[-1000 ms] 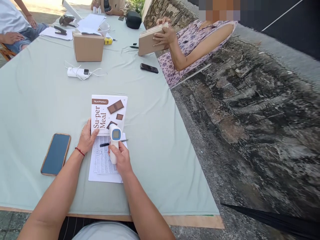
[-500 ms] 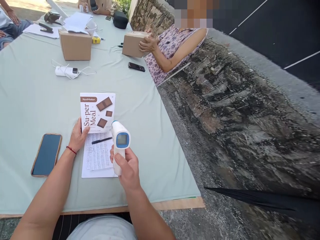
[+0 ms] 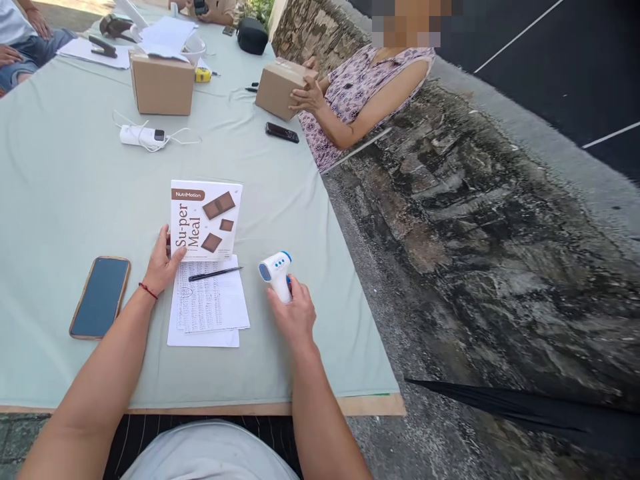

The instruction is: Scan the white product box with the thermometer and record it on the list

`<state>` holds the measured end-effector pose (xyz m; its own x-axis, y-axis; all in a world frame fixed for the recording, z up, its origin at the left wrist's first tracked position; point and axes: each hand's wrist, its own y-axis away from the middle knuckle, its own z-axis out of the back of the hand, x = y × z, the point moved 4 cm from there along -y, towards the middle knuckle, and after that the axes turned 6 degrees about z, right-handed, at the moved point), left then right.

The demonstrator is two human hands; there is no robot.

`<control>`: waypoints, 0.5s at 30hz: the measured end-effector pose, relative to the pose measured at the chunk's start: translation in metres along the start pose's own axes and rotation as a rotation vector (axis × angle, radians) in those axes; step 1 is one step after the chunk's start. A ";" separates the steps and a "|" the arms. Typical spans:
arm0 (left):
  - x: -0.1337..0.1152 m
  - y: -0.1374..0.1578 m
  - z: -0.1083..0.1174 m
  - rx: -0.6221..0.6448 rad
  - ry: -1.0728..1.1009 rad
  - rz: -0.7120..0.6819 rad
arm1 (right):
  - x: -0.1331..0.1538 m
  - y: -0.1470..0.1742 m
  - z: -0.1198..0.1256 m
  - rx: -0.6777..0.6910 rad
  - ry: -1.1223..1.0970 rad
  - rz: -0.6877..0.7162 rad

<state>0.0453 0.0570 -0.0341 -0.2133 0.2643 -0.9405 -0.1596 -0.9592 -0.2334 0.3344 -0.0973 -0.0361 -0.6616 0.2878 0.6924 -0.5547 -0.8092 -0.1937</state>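
In the head view, the left hand (image 3: 163, 268) grasps a thin, square-edged box (image 3: 220, 200), thumb pressed on the lower left corner of its smooth white front, which is printed with brown slabs. The box's lower edge overlaps the top of some papers (image 3: 205, 307), thin flat sheets covered in small print, with a slim black pen (image 3: 215, 274) slanting across them. To the right of the papers, the right hand (image 3: 296, 312) has its fingers curled round the stubby handle of a thermometer (image 3: 275, 268), hard white plastic with a rounded head and blue trim; whether it touches the cloth (image 3: 280, 207) beneath, soft, pale green and lightly creased, I cannot tell. Near the left forearm lies a phone (image 3: 100, 298), a dark, glassy rectangle with rounded corners and a brownish rim
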 end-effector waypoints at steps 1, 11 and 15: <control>0.003 0.001 -0.001 -0.002 0.026 0.010 | -0.016 -0.004 0.000 0.029 0.100 -0.011; 0.002 0.003 0.001 -0.048 -0.018 -0.098 | 0.012 0.005 -0.018 -0.082 0.171 0.475; 0.007 0.001 0.001 0.056 0.023 -0.112 | 0.050 0.008 -0.063 0.106 0.135 0.617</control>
<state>0.0428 0.0578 -0.0410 -0.1694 0.3665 -0.9149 -0.2352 -0.9165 -0.3236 0.2650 -0.0565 -0.0469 -0.9049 -0.1904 0.3807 -0.0034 -0.8912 -0.4537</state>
